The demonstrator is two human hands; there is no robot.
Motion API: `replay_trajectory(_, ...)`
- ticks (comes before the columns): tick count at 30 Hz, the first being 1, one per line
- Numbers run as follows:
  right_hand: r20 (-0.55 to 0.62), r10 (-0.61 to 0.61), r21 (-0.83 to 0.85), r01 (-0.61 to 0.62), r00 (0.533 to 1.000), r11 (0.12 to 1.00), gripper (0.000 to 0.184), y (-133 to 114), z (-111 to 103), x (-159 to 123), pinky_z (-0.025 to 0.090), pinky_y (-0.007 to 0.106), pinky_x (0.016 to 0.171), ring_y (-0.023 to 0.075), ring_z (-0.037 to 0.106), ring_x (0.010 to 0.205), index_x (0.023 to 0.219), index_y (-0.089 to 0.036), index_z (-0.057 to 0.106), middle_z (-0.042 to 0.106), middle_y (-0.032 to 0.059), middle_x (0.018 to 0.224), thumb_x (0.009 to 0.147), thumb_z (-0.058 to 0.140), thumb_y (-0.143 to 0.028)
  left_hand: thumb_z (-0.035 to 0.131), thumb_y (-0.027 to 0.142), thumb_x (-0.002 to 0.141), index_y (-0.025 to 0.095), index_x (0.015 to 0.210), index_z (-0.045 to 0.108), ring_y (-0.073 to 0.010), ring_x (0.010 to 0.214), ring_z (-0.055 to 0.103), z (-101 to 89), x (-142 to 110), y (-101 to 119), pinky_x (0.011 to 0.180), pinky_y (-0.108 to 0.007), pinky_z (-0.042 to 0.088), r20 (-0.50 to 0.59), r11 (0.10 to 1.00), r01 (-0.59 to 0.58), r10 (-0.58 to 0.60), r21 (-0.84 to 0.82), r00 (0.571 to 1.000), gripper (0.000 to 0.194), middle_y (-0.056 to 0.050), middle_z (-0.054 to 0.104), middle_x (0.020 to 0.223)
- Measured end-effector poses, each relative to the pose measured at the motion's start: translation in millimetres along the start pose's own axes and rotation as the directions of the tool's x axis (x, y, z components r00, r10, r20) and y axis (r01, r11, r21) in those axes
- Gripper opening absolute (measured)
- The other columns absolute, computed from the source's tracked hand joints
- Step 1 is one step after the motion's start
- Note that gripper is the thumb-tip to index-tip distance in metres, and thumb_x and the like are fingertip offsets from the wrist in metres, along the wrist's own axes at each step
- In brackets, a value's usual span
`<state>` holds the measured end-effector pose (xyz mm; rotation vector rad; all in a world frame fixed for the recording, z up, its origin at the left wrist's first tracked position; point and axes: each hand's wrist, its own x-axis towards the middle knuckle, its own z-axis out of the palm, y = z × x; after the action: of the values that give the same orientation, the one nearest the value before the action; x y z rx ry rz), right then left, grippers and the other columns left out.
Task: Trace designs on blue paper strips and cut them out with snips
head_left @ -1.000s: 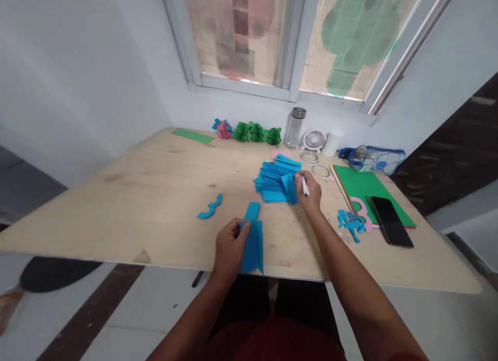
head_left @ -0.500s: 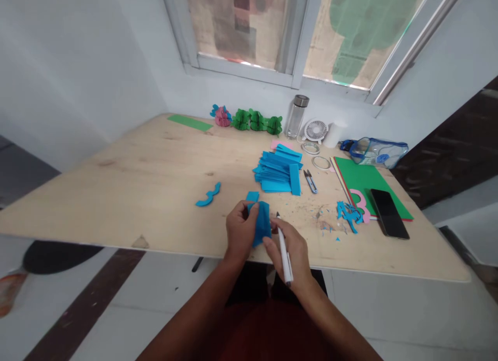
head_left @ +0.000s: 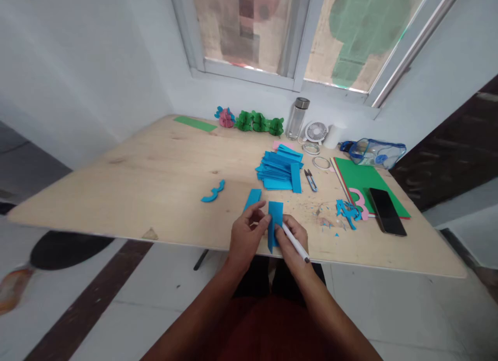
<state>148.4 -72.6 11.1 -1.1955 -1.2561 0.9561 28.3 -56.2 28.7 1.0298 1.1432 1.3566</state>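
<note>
Between my hands stands a folded strip of blue paper (head_left: 276, 211), creased lengthwise, close to the table's front edge. My left hand (head_left: 249, 231) pinches its left side between thumb and fingers. My right hand (head_left: 292, 240) grips the paper's right side and also carries a white pen (head_left: 296, 243), which slants across the hand with its dark end toward me. Just beyond my left fingers lies another blue paper strip (head_left: 252, 197). Farther left is a wavy blue paper cutout (head_left: 213, 192).
A pile of blue paper strips (head_left: 278, 169) lies ahead, beside small thread snips (head_left: 310, 180). Blue scraps (head_left: 347, 212), a phone (head_left: 387, 210) and green paper sheets (head_left: 369, 177) are to the right. A glass bottle (head_left: 298, 120) and small fan (head_left: 315, 132) stand at the back.
The folded blue paper has turned more upright and moved slightly right. The pen has swung so its near end points farther right. The loose strip behind my left hand shows more now.
</note>
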Motion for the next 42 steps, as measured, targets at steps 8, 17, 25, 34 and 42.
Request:
replay_trajectory(8, 0.016, 0.083, -0.001, -0.083, 0.996, 0.997, 0.029, -19, 1, -12, 0.046, 0.025, 0.06, 0.0171, 0.056, 0.069, 0.087, -0.019, 0.073, 0.064, 0.0016, 0.071, 0.089, 0.056, -0.042, 0.071, 0.037, 0.07, 0.017, 0.068, 0.061, -0.0099, 0.054, 0.05, -1.3, -2, 7, 0.056, -0.022, 0.043, -0.037, 1.0, 0.005, -0.005, 0.005, 0.999, 0.022, 0.005, 0.057, 0.058)
replay_trajectory(17, -0.037, 0.095, -0.021, -0.096, 0.995, 0.995, 0.028, -19, 0, -7, 0.044, 0.025, 0.059, 0.0165, 0.053, 0.067, 0.08, -0.018, 0.07, 0.061, 0.0012, 0.069, 0.086, 0.058, -0.042, 0.07, 0.036, 0.07, 0.018, 0.062, 0.055, -0.0093, 0.052, 0.045, -5.9, 0, 8, 0.051, -0.021, 0.038, -0.057, 0.997, -0.045, 0.049, 0.068, 0.997, 0.024, 0.006, 0.05, 0.053)
replay_trajectory(25, -0.003, 0.166, -0.02, -0.166, 0.986, 0.986, 0.023, -10, -5, -1, 0.028, 0.024, 0.049, 0.0119, 0.037, 0.054, 0.073, -0.018, 0.066, 0.045, -0.0047, 0.056, 0.08, 0.064, -0.04, 0.059, 0.041, 0.082, 0.019, 0.1, 0.065, -0.0155, 0.063, 0.062, -42.6, 18, 3, 0.06, -0.026, 0.05, 0.072, 0.858, -0.212, 0.203, 0.468, 0.977, 0.028, 0.0, 0.067, 0.074)
replay_trajectory(34, -0.043, 0.166, 0.032, -0.165, 0.985, 0.986, 0.027, 3, -9, 4, 0.029, 0.026, 0.054, 0.0126, 0.036, 0.058, 0.072, -0.018, 0.064, 0.042, -0.0047, 0.058, 0.081, 0.064, -0.044, 0.041, 0.024, 0.094, 0.013, 0.105, 0.068, -0.0365, 0.106, 0.062, -124.9, 85, 22, 0.081, -0.044, 0.05, 0.219, -0.134, -0.211, 0.053, 0.968, 0.974, 0.032, -0.02, 0.068, 0.112)
replay_trajectory(42, -0.072, 0.181, 0.065, -0.176, 0.981, 0.982, 0.028, 7, -10, 6, 0.031, 0.025, 0.051, 0.0123, 0.037, 0.056, 0.071, -0.018, 0.064, 0.044, -0.0045, 0.057, 0.08, 0.066, -0.045, 0.046, 0.015, 0.085, 0.016, 0.076, 0.068, -0.0329, 0.092, 0.065, -131.0, 94, 25, 0.072, -0.039, 0.049, 0.216, -0.005, -0.216, 0.023, 0.976, 0.976, 0.024, -0.017, 0.071, 0.088)
